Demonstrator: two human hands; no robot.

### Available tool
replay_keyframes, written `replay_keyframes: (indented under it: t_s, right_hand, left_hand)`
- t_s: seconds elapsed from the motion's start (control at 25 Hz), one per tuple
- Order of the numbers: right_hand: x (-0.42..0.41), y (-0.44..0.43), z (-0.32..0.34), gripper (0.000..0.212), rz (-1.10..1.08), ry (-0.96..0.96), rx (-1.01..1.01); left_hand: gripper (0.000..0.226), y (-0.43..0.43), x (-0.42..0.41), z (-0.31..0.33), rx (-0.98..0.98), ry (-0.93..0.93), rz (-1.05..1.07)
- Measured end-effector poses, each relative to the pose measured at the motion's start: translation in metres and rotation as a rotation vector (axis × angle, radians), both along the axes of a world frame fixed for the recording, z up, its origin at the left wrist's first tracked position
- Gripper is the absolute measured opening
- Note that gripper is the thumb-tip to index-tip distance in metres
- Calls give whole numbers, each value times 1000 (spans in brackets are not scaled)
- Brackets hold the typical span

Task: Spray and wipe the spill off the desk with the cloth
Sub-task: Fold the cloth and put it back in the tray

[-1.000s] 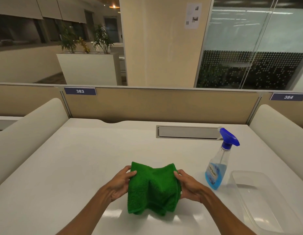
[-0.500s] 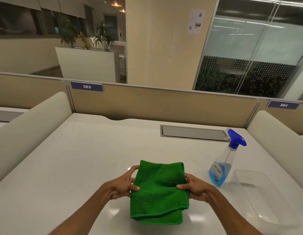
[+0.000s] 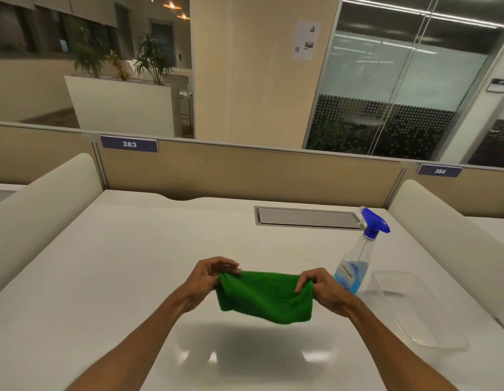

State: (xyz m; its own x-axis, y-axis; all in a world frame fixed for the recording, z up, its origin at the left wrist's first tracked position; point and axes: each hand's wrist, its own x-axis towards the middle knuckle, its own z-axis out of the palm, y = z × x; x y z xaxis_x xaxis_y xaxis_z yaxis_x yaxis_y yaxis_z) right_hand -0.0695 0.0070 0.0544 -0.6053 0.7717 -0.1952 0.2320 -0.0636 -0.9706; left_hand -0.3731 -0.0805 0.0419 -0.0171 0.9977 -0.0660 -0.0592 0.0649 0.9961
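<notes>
A folded green cloth (image 3: pixel 264 297) hangs above the white desk (image 3: pixel 127 263), held up by its two top corners. My left hand (image 3: pixel 208 275) pinches the left corner and my right hand (image 3: pixel 321 289) pinches the right corner. The cloth's shadow falls on the desk below it. A clear spray bottle (image 3: pixel 355 266) with blue liquid and a blue trigger head stands upright just right of my right hand, not touched. I cannot make out a spill on the desk.
A clear plastic tray (image 3: pixel 414 311) lies at the right, beside the bottle. A grey cable flap (image 3: pixel 307 217) is set in the desk at the back. Padded side dividers (image 3: pixel 39 210) and a tan back partition (image 3: pixel 245 173) enclose the desk.
The cloth was resting low against the desk, gripped at its sides; both hands have lifted it by its top corners so it hangs above the surface. The view has shifted.
</notes>
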Motion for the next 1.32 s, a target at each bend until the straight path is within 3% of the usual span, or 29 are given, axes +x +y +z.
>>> replay_keyframes:
  t_s: [0.24,0.44,0.56,0.64,0.88,1.08,1.2,1.32]
  right_hand:
    - [8,12,5,32,86,-174,123]
    - [13,20,15,25,178,-164,37]
    - [10,25,19,9,102,-179,234]
    - [6,29,28,13,67,-147,317]
    - [-31,36,81,32,203,-153,409]
    - [-57,40,100,26,398,-186,429]
    - [-60,44,101,24,474,-221,426]
    - [-57,51,98,25,445,-230,411]
  left_hand:
    - [28,2,-3,-4,76,56,76]
    - [24,3,3,-6,35,50,89]
    - [15,2,8,-9,36,60,108]
    - [14,-2,8,-9,42,74,109]
    - [42,-16,13,-13,-2,204,66]
    - [83,-11,24,-1,-133,273,-299]
    - [82,1,48,16,-99,307,-324]
    - [70,12,70,25,-129,214,-275]
